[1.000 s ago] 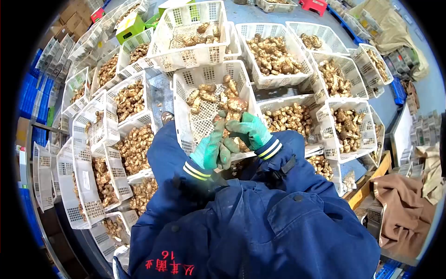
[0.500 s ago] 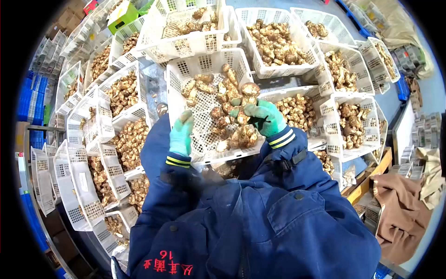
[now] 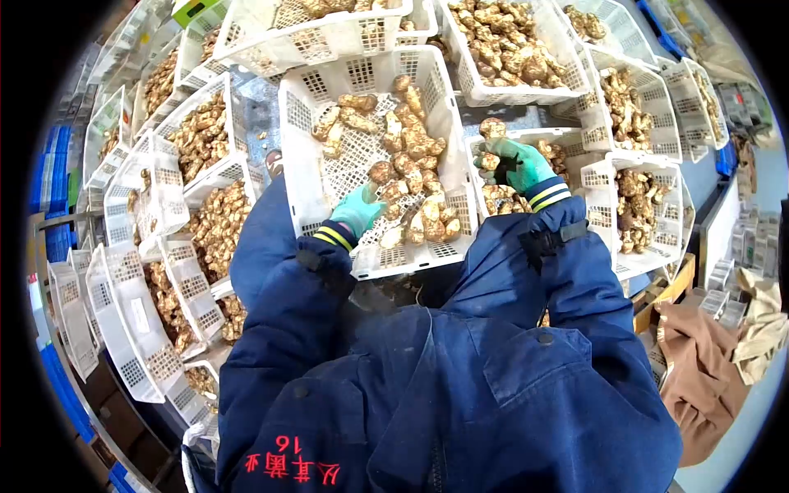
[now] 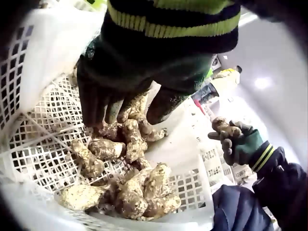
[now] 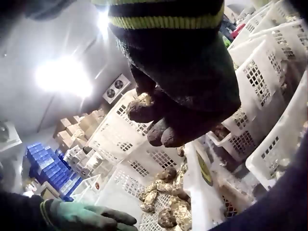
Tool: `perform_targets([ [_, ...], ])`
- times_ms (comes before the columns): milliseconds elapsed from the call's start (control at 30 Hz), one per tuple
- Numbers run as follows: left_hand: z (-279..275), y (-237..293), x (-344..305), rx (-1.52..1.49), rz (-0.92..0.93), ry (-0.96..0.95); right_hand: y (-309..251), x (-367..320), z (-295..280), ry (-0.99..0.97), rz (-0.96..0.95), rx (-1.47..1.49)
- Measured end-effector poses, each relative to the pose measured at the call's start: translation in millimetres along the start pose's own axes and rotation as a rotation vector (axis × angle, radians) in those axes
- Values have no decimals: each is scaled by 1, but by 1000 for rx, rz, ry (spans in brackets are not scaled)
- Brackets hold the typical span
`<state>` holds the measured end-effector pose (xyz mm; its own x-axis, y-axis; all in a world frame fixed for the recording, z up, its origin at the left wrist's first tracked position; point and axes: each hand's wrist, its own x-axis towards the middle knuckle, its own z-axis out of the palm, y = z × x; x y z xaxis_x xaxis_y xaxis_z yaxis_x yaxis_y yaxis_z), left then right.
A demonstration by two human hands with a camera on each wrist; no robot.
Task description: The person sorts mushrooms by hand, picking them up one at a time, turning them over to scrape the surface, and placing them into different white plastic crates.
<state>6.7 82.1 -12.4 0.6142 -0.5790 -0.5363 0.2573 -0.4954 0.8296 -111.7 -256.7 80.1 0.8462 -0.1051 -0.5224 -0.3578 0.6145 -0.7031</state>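
A white slatted crate [image 3: 411, 260] stands before the person's knees, with several brown-and-cream mushrooms [image 3: 411, 144] on its mesh floor. Out past its right wall, the green-gloved right hand [image 3: 526, 167] grips a mushroom [image 3: 493, 127] with its cap up, over a neighbouring crate of mushrooms. That mushroom [image 4: 222, 126] also shows in the left wrist view; the glove covers most of it in the right wrist view. Inside the near crate, the gloved left hand [image 3: 359, 212] reaches over the mushrooms at the left of the pile. Its fingers [image 4: 91, 103] point down, spread from the thumb, right at several mushrooms [image 4: 132, 137].
Crates of mushrooms crowd both sides, including a stacked row [image 3: 144, 316] on the left and a crate [image 3: 600, 209] at right. Another crate [image 3: 329, 41] overlaps the near crate's far edge. A brown cloth [image 3: 699, 370] hangs at lower right.
Both hands were together over the near crate, then parted. The right hand has moved right with a mushroom, past the crate's wall. The left hand went to the left rim, then back over the mushrooms.
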Motion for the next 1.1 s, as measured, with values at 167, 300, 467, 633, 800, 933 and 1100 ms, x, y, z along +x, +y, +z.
perform_targets([
  [167, 8, 62, 31, 784, 57, 72, -32, 15, -2, 78, -34, -79],
  [300, 8, 60, 52, 867, 83, 203, -71, 59, -40, 72, -208, 149],
  [467, -51, 13, 94, 748, 160, 600, -103, 54, 1, 87, -637, 138],
  [633, -72, -25, 129, 677, -61, 552, -46, 27, 79, 79, -316, -138],
  [800, -62, -20, 132, 560, -129, 682, 17, 64, 94, 103, -254, -748],
  [933, -56, 6, 130, 611, -256, 699, 17, 131, 131, 23, -451, -1508],
  [1100, -49, -7, 133, 585, -132, 646, 67, 222, 166, -44, -341, -1908],
])
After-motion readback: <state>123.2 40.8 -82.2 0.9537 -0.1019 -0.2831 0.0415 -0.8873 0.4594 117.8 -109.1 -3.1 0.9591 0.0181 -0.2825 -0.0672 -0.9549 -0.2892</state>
